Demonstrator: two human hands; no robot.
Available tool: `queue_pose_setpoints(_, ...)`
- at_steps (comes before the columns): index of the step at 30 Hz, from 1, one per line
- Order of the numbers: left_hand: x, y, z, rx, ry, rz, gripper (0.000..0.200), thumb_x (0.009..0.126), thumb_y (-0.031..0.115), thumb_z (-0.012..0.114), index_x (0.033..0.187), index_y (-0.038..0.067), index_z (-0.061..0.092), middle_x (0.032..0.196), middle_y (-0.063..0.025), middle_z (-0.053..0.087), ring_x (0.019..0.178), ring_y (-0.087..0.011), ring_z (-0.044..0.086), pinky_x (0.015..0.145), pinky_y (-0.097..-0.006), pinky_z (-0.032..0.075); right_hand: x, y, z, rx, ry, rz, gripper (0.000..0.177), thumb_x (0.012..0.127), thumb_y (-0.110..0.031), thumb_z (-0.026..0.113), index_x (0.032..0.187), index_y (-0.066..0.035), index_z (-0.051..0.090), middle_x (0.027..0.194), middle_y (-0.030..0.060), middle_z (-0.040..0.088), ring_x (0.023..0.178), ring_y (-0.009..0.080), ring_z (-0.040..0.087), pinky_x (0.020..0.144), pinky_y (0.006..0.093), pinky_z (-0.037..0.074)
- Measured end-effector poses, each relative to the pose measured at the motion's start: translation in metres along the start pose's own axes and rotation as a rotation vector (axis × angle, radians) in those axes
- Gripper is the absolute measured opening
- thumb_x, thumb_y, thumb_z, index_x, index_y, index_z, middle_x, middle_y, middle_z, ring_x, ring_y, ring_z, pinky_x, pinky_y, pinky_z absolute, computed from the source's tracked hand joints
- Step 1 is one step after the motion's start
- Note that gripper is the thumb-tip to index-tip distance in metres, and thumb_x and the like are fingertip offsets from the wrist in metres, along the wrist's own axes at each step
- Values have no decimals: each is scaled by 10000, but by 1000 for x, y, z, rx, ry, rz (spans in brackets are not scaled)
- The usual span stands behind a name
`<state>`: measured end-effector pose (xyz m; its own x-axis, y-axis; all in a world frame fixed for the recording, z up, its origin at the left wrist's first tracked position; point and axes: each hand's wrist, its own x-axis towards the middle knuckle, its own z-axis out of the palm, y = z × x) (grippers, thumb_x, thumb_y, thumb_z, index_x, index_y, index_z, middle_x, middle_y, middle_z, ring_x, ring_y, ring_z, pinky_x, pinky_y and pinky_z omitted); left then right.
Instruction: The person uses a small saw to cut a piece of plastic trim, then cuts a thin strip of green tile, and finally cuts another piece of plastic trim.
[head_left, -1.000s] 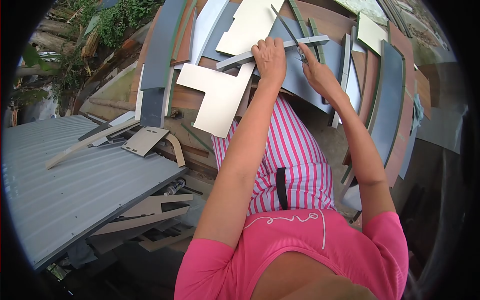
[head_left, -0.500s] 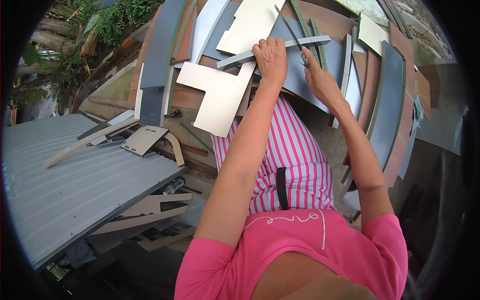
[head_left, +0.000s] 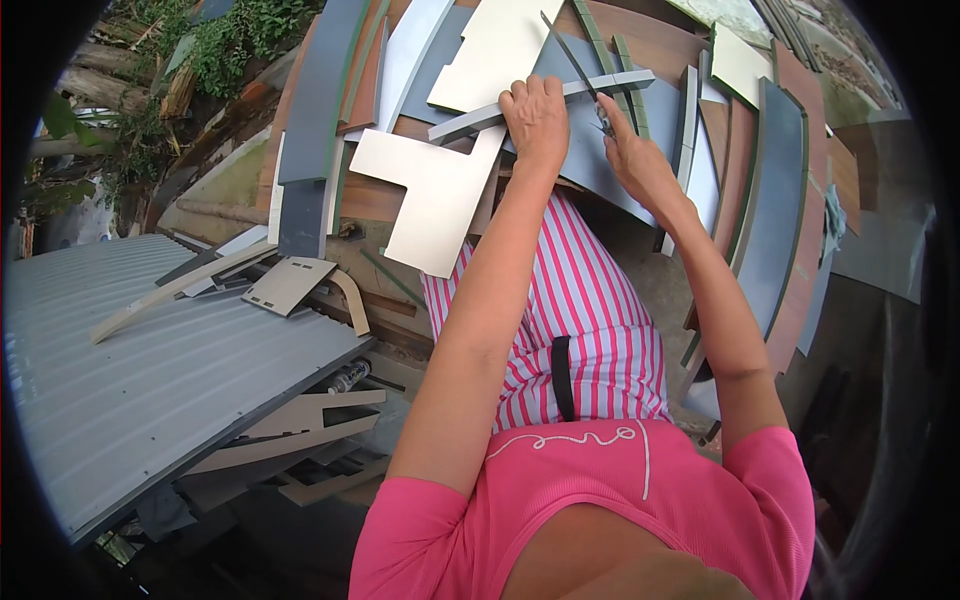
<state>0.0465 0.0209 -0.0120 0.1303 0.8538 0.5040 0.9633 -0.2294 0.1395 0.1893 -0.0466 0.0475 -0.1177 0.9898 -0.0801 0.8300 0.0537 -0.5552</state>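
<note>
My left hand (head_left: 536,118) is closed over a narrow grey board strip (head_left: 470,122) and presses it down on the pile of panels. Close beside it, my right hand (head_left: 636,158) is wrapped round the handle of a hand saw, mostly hidden by the fingers. The saw's long, thin dark blade (head_left: 568,48) points up and away to the left, crossing the strip just right of my left hand. Below the strip lies a cream cut-out panel (head_left: 430,200), and another cream panel (head_left: 490,60) lies beyond it. Two narrow green-edged strips (head_left: 628,85) run under the grey one.
Grey-blue and brown boards (head_left: 775,200) are stacked at the right, with more long boards (head_left: 325,90) at the left. A corrugated metal sheet (head_left: 150,340) fills the left side, with offcuts (head_left: 290,285) on its edge. A can (head_left: 348,377) lies below it.
The view has shifted slightly. Both hands keep their holds on the strip and saw, and the blade still crosses the strip at nearly the same place.
</note>
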Motion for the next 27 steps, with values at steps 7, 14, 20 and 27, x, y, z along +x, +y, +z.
queue_pose_setpoints(7,0,0,0,-5,0,-1,293,700,184,757,907,103,566,912,-87,574,920,-273,547,802,-410,367,0,0,2,-13,-3,8,569,937,-150,474,1462,-174,256,786,284,643,742,470,624,710,563,465)
queue_pose_setpoints(14,-1,-1,1,-3,-1,0,300,701,182,762,912,100,565,914,-87,575,924,-274,546,809,-412,367,0,-1,3,4,10,-1,572,933,-146,480,1458,-157,254,775,285,641,743,469,625,706,564,463)
queue_pose_setpoints(20,-1,-2,0,-8,-2,6,301,705,185,759,917,100,563,916,-85,572,925,-274,543,814,-410,366,-1,0,6,27,14,0,575,934,-143,479,1459,-161,247,780,288,641,751,472,624,708,568,459)
queue_pose_setpoints(27,-1,-1,0,-16,-14,1,300,705,187,757,918,102,563,921,-84,571,933,-270,539,816,-409,365,-2,1,6,42,12,-3,580,938,-144,472,1465,-164,230,776,287,640,746,472,623,713,565,460)
